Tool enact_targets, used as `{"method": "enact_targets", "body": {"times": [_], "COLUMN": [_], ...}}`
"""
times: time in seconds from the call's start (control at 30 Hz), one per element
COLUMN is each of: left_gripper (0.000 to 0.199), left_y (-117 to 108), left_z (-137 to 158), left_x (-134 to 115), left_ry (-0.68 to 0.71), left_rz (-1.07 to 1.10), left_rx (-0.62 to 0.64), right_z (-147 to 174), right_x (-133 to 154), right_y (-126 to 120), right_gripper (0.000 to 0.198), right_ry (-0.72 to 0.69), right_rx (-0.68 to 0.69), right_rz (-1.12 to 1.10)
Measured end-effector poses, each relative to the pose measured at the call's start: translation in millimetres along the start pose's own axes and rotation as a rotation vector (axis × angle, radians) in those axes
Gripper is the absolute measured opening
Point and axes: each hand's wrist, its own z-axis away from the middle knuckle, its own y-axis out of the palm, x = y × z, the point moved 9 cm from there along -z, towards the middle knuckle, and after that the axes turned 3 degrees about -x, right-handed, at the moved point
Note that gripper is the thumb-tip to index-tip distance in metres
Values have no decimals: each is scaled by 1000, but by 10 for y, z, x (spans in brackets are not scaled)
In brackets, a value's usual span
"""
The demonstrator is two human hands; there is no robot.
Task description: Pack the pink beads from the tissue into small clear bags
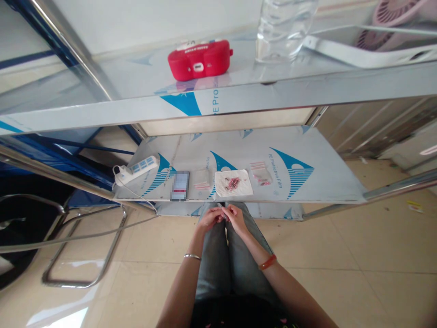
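Note:
My left hand (pixel 210 217) and my right hand (pixel 235 217) meet above my lap, just in front of the lower shelf's edge. Both have their fingers pinched together, fingertips almost touching. Whatever is between them is too small to make out. On the shelf beyond lies a white tissue (pixel 245 187) with a small heap of red and pink beads (pixel 234 183) on it. A small transparent bag (pixel 202 176) with pinkish strips is left of the tissue, and another transparent bag (pixel 261 174) with reddish bits is to its right.
A phone (pixel 180 186) and a white power strip (pixel 138 169) with a trailing cable are at the shelf's left. The upper shelf (pixel 239 91) carries a red case (pixel 201 61), a water bottle (pixel 282 32) and a pink fan (pixel 398 11). A metal-framed chair (pixel 85 282) stands left.

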Motion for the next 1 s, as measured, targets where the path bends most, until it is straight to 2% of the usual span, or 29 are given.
{"method": "enact_targets", "body": {"times": [0.1, 0.27, 0.4, 0.53, 0.67, 1.0], "left_gripper": [35, 38, 41, 42, 41, 29], "left_y": [93, 168, 129, 122, 118, 62], "left_z": [-19, -29, -23, -1, 0, -52], "left_x": [-6, 70, 108, 122, 125, 135], "left_ry": [-11, -59, -110, -147, -149, -103], "left_rz": [-5, -117, -168, -176, -84, 76], "left_rx": [71, 150, 137, 166, 182, 100], "right_z": [0, 35, 64, 92, 129, 106], "right_x": [-27, -195, -320, -342, -342, -326], "right_y": [-39, 74, 147, 211, 263, 270], "right_gripper": [42, 45, 40, 35, 34, 21], "right_ry": [61, 249, 367, 423, 478, 463], "right_rx": [-44, 88, 190, 296, 388, 408], "right_rz": [-82, -199, -221, -277, -377, -514]}}
